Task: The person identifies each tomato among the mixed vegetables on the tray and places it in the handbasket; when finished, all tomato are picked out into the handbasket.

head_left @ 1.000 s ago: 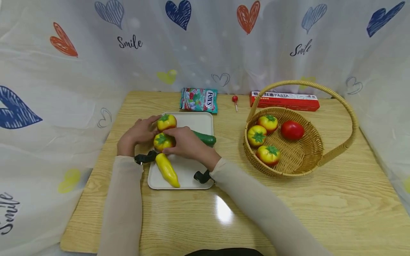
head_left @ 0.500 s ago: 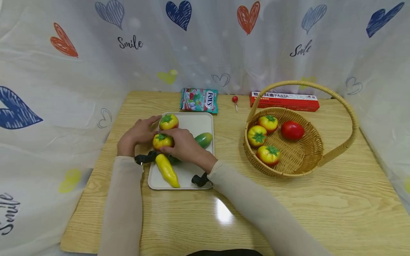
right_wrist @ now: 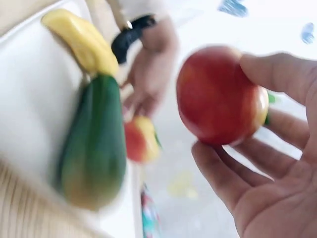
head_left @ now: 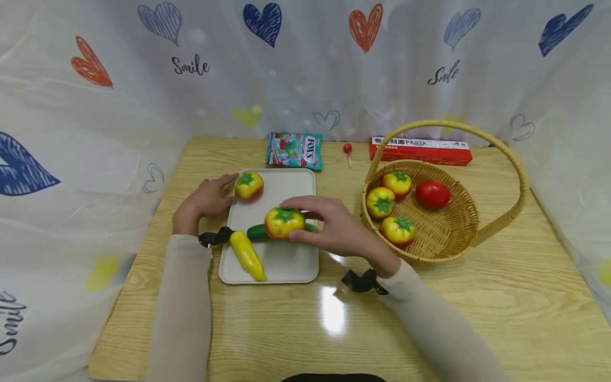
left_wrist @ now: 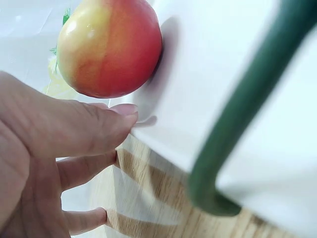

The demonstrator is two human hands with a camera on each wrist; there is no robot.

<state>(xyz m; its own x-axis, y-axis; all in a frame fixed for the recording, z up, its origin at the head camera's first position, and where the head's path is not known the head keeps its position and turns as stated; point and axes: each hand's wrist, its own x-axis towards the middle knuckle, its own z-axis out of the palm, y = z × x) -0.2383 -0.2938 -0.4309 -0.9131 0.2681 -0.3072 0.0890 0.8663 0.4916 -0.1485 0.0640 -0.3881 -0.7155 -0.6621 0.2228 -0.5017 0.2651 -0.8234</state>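
Note:
My right hand (head_left: 336, 228) holds a yellow-and-red persimmon (head_left: 282, 223) with green leaves, thumb and fingers around its sides, above the white tray (head_left: 286, 268). In the right wrist view its red underside faces the camera. Under it on the tray lies a long green squash-like vegetable (right_wrist: 96, 148), partly hidden in the head view. My left hand (head_left: 207, 200) rests at the tray's left edge, fingers extended, thumb at the rim in the left wrist view. Beside those fingers a second persimmon (head_left: 249, 186) sits in the tray corner. A yellow pepper (head_left: 247, 255) lies nearer me.
On the right stands a wicker basket (head_left: 451, 252) with a tall handle, holding three persimmons and a red tomato-like fruit (head_left: 432, 194). Along the back lie a FOX'S candy bag (head_left: 294, 150), a red lollipop (head_left: 347, 149) and a red pasta box (head_left: 427, 153). A printed curtain hangs behind.
My right hand has lifted one persimmon from the tray's left side and moved right with it. The green vegetable has shifted on the tray. My left hand has stayed at the edge.

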